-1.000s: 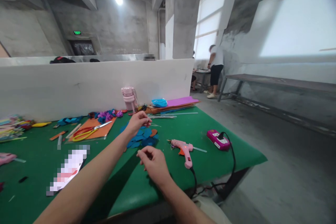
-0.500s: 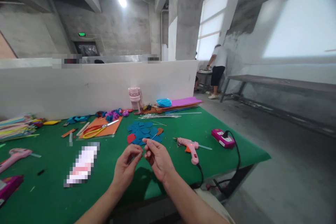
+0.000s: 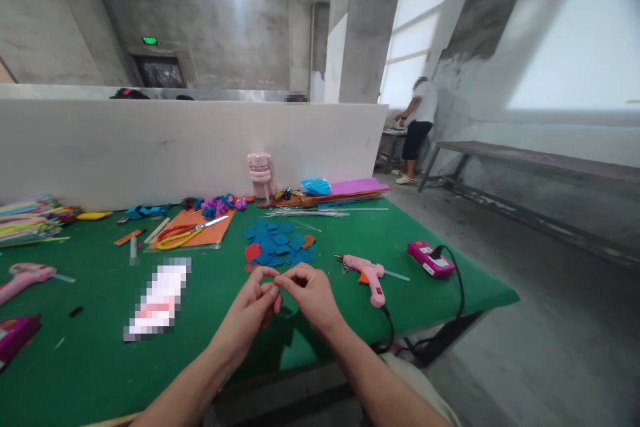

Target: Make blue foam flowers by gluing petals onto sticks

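L grip (image 3: 250,307) & R grip (image 3: 313,293) come together low over the table (image 3: 85,373), fingers curled in, tips bunched; view of the pinch is poor, so can't tell if either is fully closed or has hold of anything, tho a thin item could hide btwn the tips. Nearest things: the blue pcs (image 3: 280,240), a loose pile on the table at 12 o'c., just past the fingertips, w/ a red disc (image 3: 253,253) on its 9 o'c. side. Pcs look like thin felt or sim., so prob. v. light, soft, not slippery, hard to break; best taken one at a time by an edge, thumb + index, as overlapping pcs may lift together. No shared heading: they lie every which way, many roundish w/o a clear long axis. Pink glue gun (image 3: 371,272) lies at 3 o'c., nozzle toward 10, long axis 10-to-4, handle toward 5; prob. light, stiff, tip maybe hot, so take by handle.
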`<state>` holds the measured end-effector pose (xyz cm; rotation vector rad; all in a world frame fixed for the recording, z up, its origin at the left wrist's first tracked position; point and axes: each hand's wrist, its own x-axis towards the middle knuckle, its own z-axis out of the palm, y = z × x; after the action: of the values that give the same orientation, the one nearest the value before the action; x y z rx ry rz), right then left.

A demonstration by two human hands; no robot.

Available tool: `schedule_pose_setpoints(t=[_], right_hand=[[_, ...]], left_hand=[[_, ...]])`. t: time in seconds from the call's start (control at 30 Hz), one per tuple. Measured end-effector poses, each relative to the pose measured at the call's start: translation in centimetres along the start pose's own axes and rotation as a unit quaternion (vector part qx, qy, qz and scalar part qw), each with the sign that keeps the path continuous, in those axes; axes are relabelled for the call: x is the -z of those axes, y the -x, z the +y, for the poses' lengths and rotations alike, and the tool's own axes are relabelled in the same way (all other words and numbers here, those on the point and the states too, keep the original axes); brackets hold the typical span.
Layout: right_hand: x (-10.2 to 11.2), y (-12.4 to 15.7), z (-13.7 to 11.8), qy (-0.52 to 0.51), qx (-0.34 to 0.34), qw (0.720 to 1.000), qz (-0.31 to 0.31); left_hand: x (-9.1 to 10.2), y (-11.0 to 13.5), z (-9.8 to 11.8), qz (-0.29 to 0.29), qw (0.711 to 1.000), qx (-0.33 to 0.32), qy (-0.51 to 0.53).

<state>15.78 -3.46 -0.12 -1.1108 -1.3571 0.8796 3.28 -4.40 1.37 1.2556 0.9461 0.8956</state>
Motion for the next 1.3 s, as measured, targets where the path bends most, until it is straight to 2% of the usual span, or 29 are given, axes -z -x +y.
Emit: schedule_pose_setpoints(t=[0.17,0.27,0.4,0.5,0.57,0.63,0.77,0.9,0.97,1.07,1.2,1.3], right_hand=[[1.0,0.1,0.6,-0.061,-0.093,0.991,-0.079],[1.1,0.3,0.9,-0.074,-0.104,0.989,-0.075],[1.3,0.0,1.0,-0.039,-0.056,0.998,-0.009],[2.4,-1.0,1.1,-0.028,-0.018,0.996,0.078],[3.7,-1.9,1.2,-0.039,-0.006,0.989,0.142],[5.1,-2.9,1.4,-0.044,0.004,0.983,0.176],[6.8,-4.1,2.0,-0.066,0.005,0.982,0.176],[6.8,-4.1,2.1,-0.056,0.014,0.986,0.154],[6.6,-3.8,1.9,-0.053,0.017,0.988,0.144],[6.4,-3.5,1.8,-0.082,-0.001,0.983,0.161],[6.5,-3.7,1.9,-0.092,0.013,0.978,0.189],[6.6,-3.9,1.8,-0.058,0.023,0.982,0.178]], left_hand=[[-0.2,0.9,-0.9,-0.006,1.000,0.023,-0.008],[-0.1,1.1,-0.9,-0.023,0.999,0.030,-0.026],[0.5,0.7,-0.6,-0.027,0.998,0.037,-0.049],[1.5,0.2,-0.2,-0.067,0.994,0.038,-0.072],[2.5,-0.4,-0.1,-0.072,0.992,0.022,-0.097],[3.8,-1.0,-0.2,-0.028,0.991,-0.005,-0.130],[6.1,-2.3,-1.0,0.055,0.976,-0.034,-0.206],[7.2,-2.9,-1.6,0.085,0.942,-0.070,-0.318],[7.0,-3.0,-1.7,0.103,0.918,-0.091,-0.373],[6.0,-3.6,-1.7,0.118,0.886,-0.108,-0.435],[4.4,-4.9,-1.7,0.081,0.831,-0.132,-0.535],[4.1,-6.3,-1.8,0.076,0.795,-0.149,-0.584]])
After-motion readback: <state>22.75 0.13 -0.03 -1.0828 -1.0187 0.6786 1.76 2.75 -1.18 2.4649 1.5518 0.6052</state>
